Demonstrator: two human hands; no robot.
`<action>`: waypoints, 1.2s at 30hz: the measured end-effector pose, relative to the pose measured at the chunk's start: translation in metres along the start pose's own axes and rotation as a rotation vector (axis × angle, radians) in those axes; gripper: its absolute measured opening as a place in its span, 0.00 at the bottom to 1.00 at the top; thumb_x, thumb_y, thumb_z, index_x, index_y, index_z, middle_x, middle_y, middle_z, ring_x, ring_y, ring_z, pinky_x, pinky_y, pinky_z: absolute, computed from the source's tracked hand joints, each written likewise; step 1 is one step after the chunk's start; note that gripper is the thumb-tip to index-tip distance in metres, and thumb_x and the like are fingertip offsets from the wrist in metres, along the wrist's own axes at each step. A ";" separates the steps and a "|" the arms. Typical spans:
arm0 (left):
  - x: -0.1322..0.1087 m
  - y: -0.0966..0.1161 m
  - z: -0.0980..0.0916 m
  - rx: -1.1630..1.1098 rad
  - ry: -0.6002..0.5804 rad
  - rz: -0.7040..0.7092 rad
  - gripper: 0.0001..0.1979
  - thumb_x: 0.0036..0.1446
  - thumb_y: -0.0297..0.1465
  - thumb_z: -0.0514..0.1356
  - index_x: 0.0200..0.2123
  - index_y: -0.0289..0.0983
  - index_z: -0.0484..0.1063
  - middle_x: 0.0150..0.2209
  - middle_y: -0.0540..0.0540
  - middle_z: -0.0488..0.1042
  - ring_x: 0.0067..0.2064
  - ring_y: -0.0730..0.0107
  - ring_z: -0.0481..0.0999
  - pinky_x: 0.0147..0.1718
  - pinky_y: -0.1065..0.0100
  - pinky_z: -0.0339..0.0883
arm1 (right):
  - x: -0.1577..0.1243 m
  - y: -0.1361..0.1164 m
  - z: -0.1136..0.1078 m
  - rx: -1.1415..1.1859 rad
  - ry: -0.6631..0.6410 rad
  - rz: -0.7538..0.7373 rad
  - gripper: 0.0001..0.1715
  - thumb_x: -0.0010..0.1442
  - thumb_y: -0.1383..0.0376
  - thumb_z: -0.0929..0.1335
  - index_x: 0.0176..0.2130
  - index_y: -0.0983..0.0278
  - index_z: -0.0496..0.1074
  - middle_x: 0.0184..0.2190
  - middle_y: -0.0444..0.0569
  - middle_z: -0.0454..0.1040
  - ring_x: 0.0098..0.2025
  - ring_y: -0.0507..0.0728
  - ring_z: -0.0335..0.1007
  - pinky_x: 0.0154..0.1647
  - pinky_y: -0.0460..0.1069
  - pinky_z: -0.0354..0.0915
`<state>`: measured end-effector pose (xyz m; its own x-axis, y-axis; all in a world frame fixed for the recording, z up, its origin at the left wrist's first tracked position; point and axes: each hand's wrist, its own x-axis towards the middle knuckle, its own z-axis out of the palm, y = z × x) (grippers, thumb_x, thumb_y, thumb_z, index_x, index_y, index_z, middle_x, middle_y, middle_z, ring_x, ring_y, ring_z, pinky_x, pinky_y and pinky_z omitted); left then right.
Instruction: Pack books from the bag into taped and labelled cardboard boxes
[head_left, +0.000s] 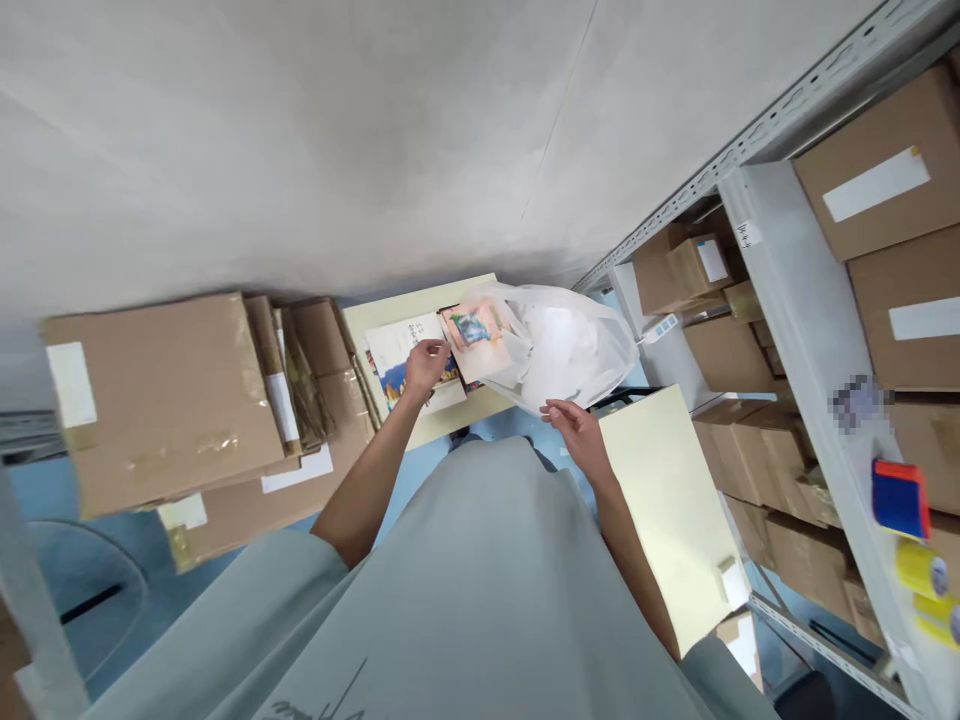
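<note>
My left hand [427,366] is closed in a pinch above the books, its fingertips beside the picture-covered book; whatever they may hold is too small to make out. Under it lies a white book [405,343] with dark lettering and a blue and yellow picture. A pinkish-orange book [476,335] lies to its right, partly covered by a clear plastic bag [600,320]. The bag bulges with white, crumpled material inside. My right hand [576,428] is at the bag's near edge, fingers pinched together on the plastic.
The books rest on a pale yellow tabletop [367,318]. Stacked cardboard boxes [172,390] stand at left. Another pale yellow board [667,490] lies at right, under my forearm. Metal shelving [795,270] with boxes and yellow tape rolls [921,568] runs along the right; a wall is ahead.
</note>
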<state>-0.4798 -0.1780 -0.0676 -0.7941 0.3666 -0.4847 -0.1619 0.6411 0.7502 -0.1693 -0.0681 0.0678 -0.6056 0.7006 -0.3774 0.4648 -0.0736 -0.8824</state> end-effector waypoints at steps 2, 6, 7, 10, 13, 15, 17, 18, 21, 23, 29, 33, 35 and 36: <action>0.022 0.010 0.004 0.098 0.018 -0.008 0.11 0.66 0.38 0.66 0.46 0.38 0.79 0.48 0.37 0.87 0.53 0.47 0.86 0.55 0.56 0.75 | -0.001 -0.006 0.008 -0.004 0.033 0.005 0.31 0.69 0.36 0.73 0.54 0.56 0.83 0.52 0.55 0.89 0.51 0.66 0.88 0.60 0.62 0.81; 0.051 0.030 0.015 0.199 0.014 -0.047 0.11 0.70 0.41 0.65 0.46 0.40 0.75 0.52 0.33 0.85 0.61 0.44 0.83 0.59 0.54 0.72 | -0.007 -0.013 0.017 0.006 0.106 0.043 0.31 0.70 0.37 0.73 0.54 0.57 0.83 0.52 0.55 0.88 0.53 0.66 0.88 0.60 0.62 0.80; 0.056 0.034 0.017 0.210 0.003 -0.062 0.12 0.69 0.42 0.66 0.46 0.40 0.74 0.54 0.32 0.85 0.62 0.43 0.82 0.60 0.53 0.71 | -0.008 -0.014 0.019 0.007 0.122 0.050 0.30 0.70 0.38 0.73 0.55 0.57 0.83 0.53 0.55 0.88 0.53 0.66 0.88 0.60 0.62 0.80; 0.067 0.036 0.019 0.224 -0.024 -0.084 0.14 0.67 0.44 0.68 0.45 0.41 0.73 0.56 0.31 0.84 0.64 0.40 0.80 0.61 0.51 0.70 | -0.011 -0.016 0.025 -0.002 0.154 0.054 0.30 0.71 0.38 0.73 0.55 0.57 0.83 0.53 0.55 0.88 0.53 0.66 0.88 0.60 0.61 0.80; 0.073 0.028 0.014 0.220 -0.036 -0.078 0.15 0.65 0.45 0.70 0.44 0.41 0.74 0.56 0.32 0.84 0.63 0.40 0.81 0.62 0.51 0.70 | -0.011 -0.018 0.031 -0.001 0.175 0.055 0.31 0.71 0.38 0.72 0.56 0.57 0.82 0.54 0.55 0.88 0.53 0.66 0.88 0.60 0.61 0.80; 0.074 0.019 0.007 0.218 -0.038 -0.088 0.16 0.65 0.45 0.70 0.43 0.41 0.74 0.54 0.32 0.85 0.62 0.39 0.81 0.61 0.50 0.71 | -0.009 -0.019 0.036 0.008 0.182 0.061 0.31 0.70 0.37 0.72 0.55 0.57 0.82 0.53 0.56 0.88 0.52 0.65 0.88 0.60 0.61 0.80; 0.073 0.007 -0.001 0.207 -0.037 -0.099 0.15 0.64 0.45 0.70 0.42 0.41 0.75 0.51 0.32 0.85 0.60 0.40 0.83 0.60 0.51 0.72 | -0.007 -0.022 0.040 0.013 0.173 0.068 0.31 0.70 0.37 0.73 0.55 0.57 0.83 0.53 0.55 0.89 0.52 0.66 0.88 0.61 0.61 0.80; 0.071 0.001 -0.007 0.194 -0.031 -0.102 0.15 0.63 0.45 0.70 0.41 0.41 0.76 0.50 0.33 0.86 0.58 0.42 0.83 0.58 0.52 0.73 | -0.005 -0.023 0.042 0.012 0.164 0.070 0.31 0.69 0.37 0.73 0.54 0.57 0.83 0.52 0.55 0.89 0.52 0.66 0.88 0.61 0.62 0.80; 0.062 -0.020 -0.027 0.130 0.014 -0.092 0.14 0.61 0.45 0.70 0.37 0.40 0.77 0.44 0.36 0.86 0.52 0.46 0.85 0.54 0.56 0.74 | 0.000 -0.027 0.046 -0.004 0.137 0.062 0.31 0.69 0.37 0.73 0.54 0.57 0.83 0.52 0.55 0.89 0.52 0.66 0.88 0.61 0.62 0.80; 0.053 -0.033 -0.045 0.059 0.044 -0.081 0.14 0.59 0.44 0.69 0.35 0.39 0.78 0.40 0.39 0.85 0.47 0.49 0.84 0.50 0.58 0.75 | 0.004 -0.029 0.048 -0.010 0.117 0.051 0.31 0.69 0.37 0.73 0.54 0.58 0.83 0.52 0.55 0.89 0.52 0.66 0.88 0.62 0.62 0.79; 0.019 -0.052 -0.100 -0.228 0.125 -0.125 0.13 0.52 0.41 0.70 0.32 0.36 0.79 0.27 0.49 0.77 0.29 0.65 0.74 0.32 0.66 0.66 | 0.019 -0.022 0.057 0.009 0.062 0.028 0.31 0.67 0.37 0.74 0.53 0.58 0.84 0.51 0.55 0.89 0.53 0.66 0.88 0.62 0.62 0.79; -0.008 -0.037 -0.125 -0.352 0.132 0.015 0.15 0.50 0.42 0.73 0.31 0.36 0.80 0.25 0.51 0.75 0.28 0.69 0.72 0.31 0.68 0.66 | 0.022 -0.020 0.061 0.006 0.041 -0.005 0.30 0.68 0.38 0.74 0.52 0.58 0.84 0.51 0.55 0.89 0.53 0.66 0.88 0.60 0.61 0.79; -0.021 -0.022 -0.127 -0.412 0.081 0.083 0.17 0.49 0.44 0.75 0.30 0.37 0.80 0.24 0.51 0.75 0.28 0.70 0.71 0.32 0.68 0.66 | 0.019 -0.021 0.060 0.006 0.031 -0.017 0.29 0.69 0.40 0.73 0.53 0.58 0.84 0.51 0.55 0.89 0.53 0.66 0.88 0.60 0.61 0.79; -0.027 -0.013 -0.125 -0.452 0.047 0.112 0.18 0.48 0.45 0.76 0.30 0.37 0.80 0.24 0.51 0.75 0.28 0.71 0.71 0.31 0.69 0.65 | 0.017 -0.022 0.058 0.005 0.033 -0.020 0.28 0.69 0.40 0.73 0.53 0.58 0.84 0.51 0.55 0.89 0.53 0.66 0.88 0.60 0.61 0.79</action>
<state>-0.5295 -0.2807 -0.0081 -0.8454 0.3788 -0.3767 -0.3044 0.2379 0.9224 -0.2269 -0.0957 0.0646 -0.5931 0.7249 -0.3504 0.4495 -0.0630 -0.8911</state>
